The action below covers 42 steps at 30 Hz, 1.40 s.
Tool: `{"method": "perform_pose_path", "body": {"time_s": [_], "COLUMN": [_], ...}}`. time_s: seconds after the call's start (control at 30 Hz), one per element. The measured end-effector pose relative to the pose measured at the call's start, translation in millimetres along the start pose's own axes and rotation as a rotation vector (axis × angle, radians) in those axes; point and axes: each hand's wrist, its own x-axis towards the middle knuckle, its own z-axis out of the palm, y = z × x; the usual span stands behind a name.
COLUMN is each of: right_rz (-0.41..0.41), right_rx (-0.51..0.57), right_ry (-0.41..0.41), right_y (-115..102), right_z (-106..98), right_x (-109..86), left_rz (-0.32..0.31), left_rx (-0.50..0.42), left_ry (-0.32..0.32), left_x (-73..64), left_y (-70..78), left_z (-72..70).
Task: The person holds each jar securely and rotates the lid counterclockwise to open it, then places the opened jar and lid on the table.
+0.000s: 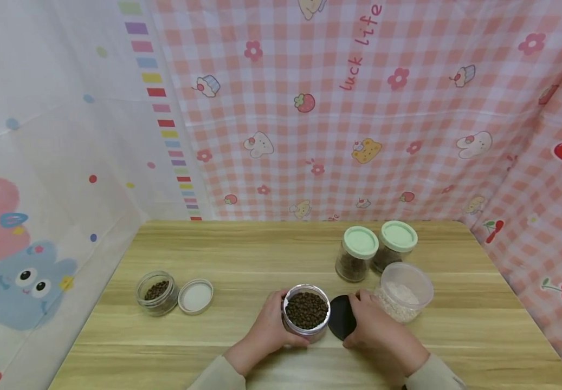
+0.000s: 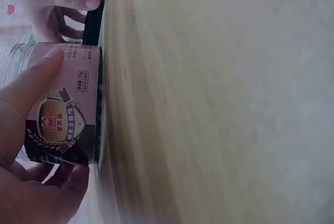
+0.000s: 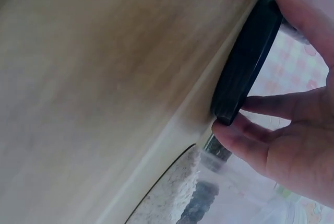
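In the head view my left hand grips the side of an open-topped jar standing upright on the table. Small dark brown pellets fill it nearly to the rim. The left wrist view shows its pink and dark printed label, with thumb and fingers around the wall. Just right of the jar, my right hand holds a round black lid by its edge, thumb on one side and fingers on the other. The right wrist view shows this lid low by the tabletop, close to the jar.
Behind my right hand stand a clear tub of pale flakes and two jars with mint-green lids. At the left, an open glass jar with some brown pellets sits beside a white lid. Patterned cloth hangs behind the table.
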Motion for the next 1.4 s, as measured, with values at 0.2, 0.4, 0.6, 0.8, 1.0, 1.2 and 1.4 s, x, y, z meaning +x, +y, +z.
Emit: {"method": "perform_pose_path", "body": {"time_s": [0.2, 0.4, 0.6, 0.8, 1.0, 1.2, 1.4], "right_rz": [-0.016, -0.045, -0.026, -0.023, -0.018, -0.017, 0.0], "right_rx": [-0.044, -0.064, -0.095, -0.086, -0.113, -0.088, -0.059], "right_ry": [0.013, 0.021, 0.007, 0.005, 0.007, 0.012, 0.016], "right_y": [-8.8, -24.2, -38.7, -51.0, -59.9, -68.7, -76.8], "right_z": [3.4, 3.5, 5.5, 9.4, 11.7, 13.8, 14.8], "right_x": [14.5, 26.4, 40.9, 54.9, 64.4, 75.4, 89.9], "left_rz": [-0.016, -0.036, -0.073, -0.117, -0.145, -0.172, -0.204], "left_rx": [0.031, 0.034, 0.014, 0.017, 0.026, 0.076, 0.067], "left_ry": [0.044, 0.067, 0.099, 0.123, 0.167, 0.23, 0.276], "left_x": [1.9, 4.7, 5.9, 8.3, 11.6, 15.6, 18.0], "left_y": [-7.4, -15.9, -22.0, -27.1, -32.2, -40.1, -41.9], "left_z": [-5.9, -17.0, -28.7, -38.6, -45.2, -51.0, -58.6]}}
